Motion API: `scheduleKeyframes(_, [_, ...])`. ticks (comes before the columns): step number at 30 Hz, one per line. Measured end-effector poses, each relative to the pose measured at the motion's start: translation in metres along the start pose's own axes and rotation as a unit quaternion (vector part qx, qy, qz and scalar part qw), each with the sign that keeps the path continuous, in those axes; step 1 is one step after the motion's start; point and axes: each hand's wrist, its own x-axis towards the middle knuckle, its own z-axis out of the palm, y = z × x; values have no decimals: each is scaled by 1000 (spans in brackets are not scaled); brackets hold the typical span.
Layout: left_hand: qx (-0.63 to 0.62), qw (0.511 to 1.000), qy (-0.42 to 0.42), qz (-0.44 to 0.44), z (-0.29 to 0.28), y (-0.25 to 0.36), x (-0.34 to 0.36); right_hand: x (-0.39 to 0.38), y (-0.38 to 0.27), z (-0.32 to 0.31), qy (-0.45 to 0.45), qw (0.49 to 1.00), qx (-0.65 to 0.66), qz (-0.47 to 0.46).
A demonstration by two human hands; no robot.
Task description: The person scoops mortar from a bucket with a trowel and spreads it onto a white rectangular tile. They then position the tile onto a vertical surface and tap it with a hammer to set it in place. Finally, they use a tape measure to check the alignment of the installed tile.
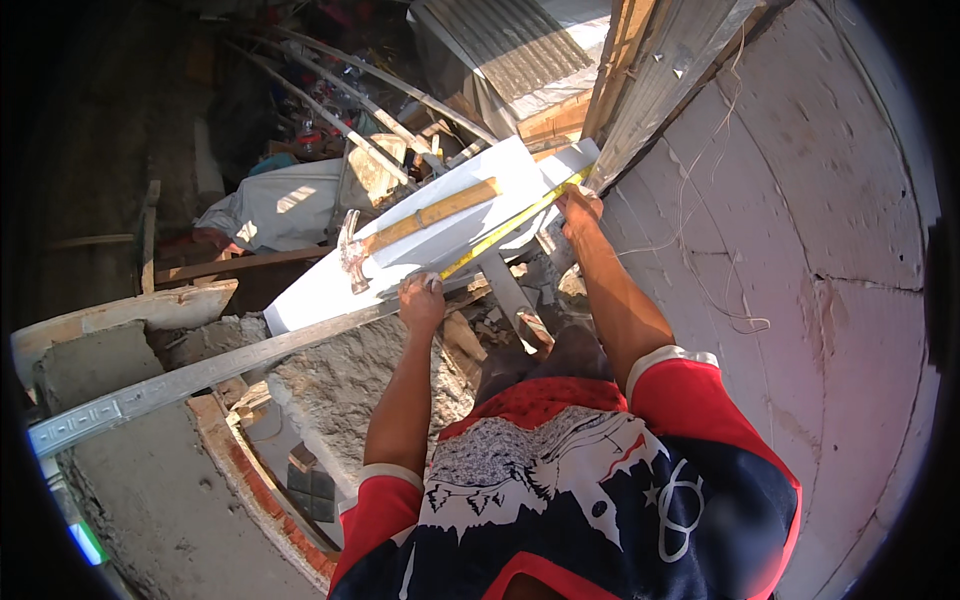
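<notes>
A yellow measuring tape [508, 227] runs stretched between my hands, slanting across a long white panel [320, 293]. My left hand [421, 303] is closed on its nearer end, at the panel's front edge; whether the tape's case is inside those fingers is hidden. Farther off to the right, my right hand [578, 210] pinches the far end beside a wooden post. A claw hammer [425, 217] with a worn wooden handle lies on the panel, its rusty head toward the left. Under the panel's near edge a pale metal bar [225, 365] extends to the left.
A cracked, pale wall [800, 230] with a loose thin wire rises at my right. Broken concrete [335, 385] and rubble lie below the panel. Timber poles [345, 120], a white sack [280, 208] and a corrugated sheet [505, 50] are beyond it. Wooden posts [640, 85] stand upper right.
</notes>
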Motion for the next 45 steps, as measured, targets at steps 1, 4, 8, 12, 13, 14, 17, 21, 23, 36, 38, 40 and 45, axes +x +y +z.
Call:
scheduleKeyframes(1, [6,1000,8,20,2,-1,3,2,-1,-1,1,1000,10,-3])
scheduleKeyframes(4, [10,999,27,16,3,-26,0,-40,-20,18,-10,998,-7,57])
scheduleKeyframes(8, [-27,999,19,-1,-22,15,-8,-29,-20,5,-4,999,9,32])
scheduleKeyframes(12, [-5,997,77,26,-11,9,-15,-17,-10,-3,-4,999,23,41])
scheduleKeyframes(13, [-9,997,78,17,-10,8,-17,-18,-11,-2,-17,999,21,37])
scheduleKeyframes(14, [-16,997,73,10,-14,15,-19,-16,-11,-9,-28,999,16,36])
scheduleKeyframes(17, [-14,996,87,8,-9,15,-18,-10,-15,-12,-32,999,0,38])
scheduleKeyframes(21, [-24,994,107,8,-3,10,-21,-22,-21,-6,-44,998,6,33])
scheduleKeyframes(23, [-21,994,109,9,-4,10,-20,-24,-26,-6,-65,997,-9,40])
scheduleKeyframes(36, [-31,995,93,14,-15,19,-20,-16,-21,-11,-51,998,-1,45])
scheduleKeyframes(38, [-27,994,101,22,-13,17,-19,-16,-21,-11,-58,997,5,48])
scheduleKeyframes(40, [-21,995,98,18,-12,14,-20,-19,-21,-10,-66,997,9,48])
scheduleKeyframes(45, [-32,995,87,22,-13,15,-26,-16,-18,-20,-101,993,36,38])
